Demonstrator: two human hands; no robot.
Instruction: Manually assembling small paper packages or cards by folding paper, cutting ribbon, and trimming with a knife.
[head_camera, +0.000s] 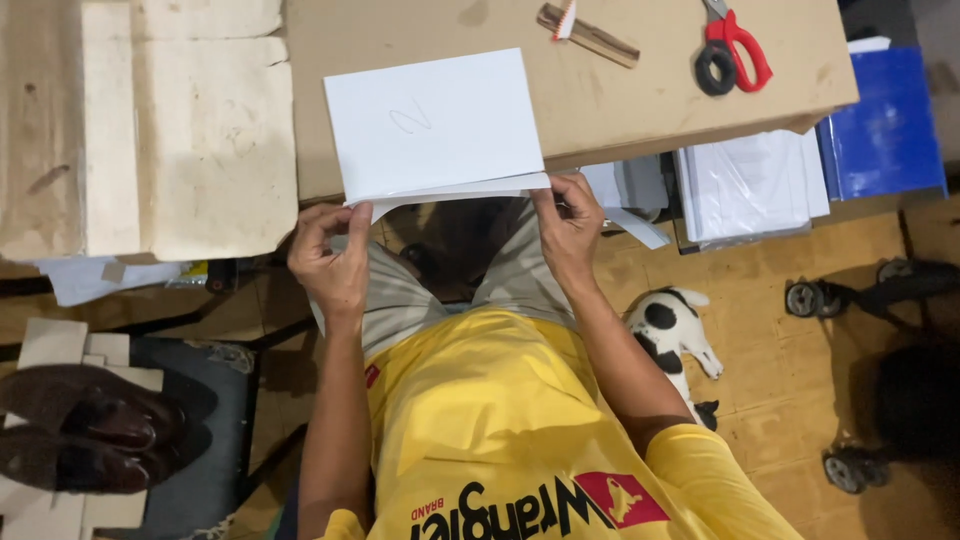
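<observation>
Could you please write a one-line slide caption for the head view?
Both hands, left and right, pinch the near edge of folded white paper on a cardboard tabletop, scissors lying nearby.

A folded sheet of paper (432, 125) lies on the near edge of the board (640, 90), overhanging it. Scissors (735, 45) lie on the board's far right. Right of and below the board sit stacked papers (750, 185); a cat (670, 335) lies on the floor nearer.
</observation>
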